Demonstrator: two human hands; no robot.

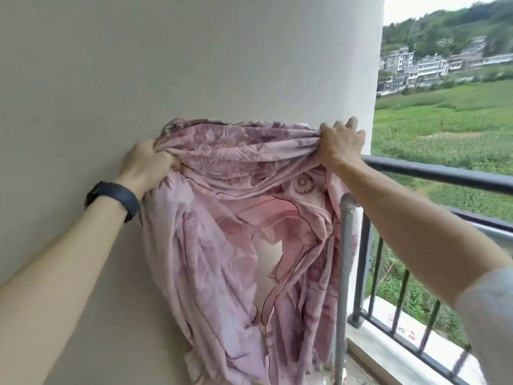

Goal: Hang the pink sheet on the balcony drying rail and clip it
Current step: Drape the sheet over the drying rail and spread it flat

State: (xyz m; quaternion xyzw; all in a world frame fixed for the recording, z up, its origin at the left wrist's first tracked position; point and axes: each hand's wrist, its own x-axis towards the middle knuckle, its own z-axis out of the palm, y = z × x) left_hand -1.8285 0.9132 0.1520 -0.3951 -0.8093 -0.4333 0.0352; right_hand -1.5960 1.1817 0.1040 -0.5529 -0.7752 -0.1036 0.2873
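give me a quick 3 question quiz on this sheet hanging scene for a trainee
1. True or false: the left hand and the right hand each grip a bunch of the pink sheet.
2. Which wrist wears the dark band? A) left B) right C) neither
3. Fill the gap: the black railing lies on the sheet's ____ side.

Key: 1 true; 2 A; 3 right
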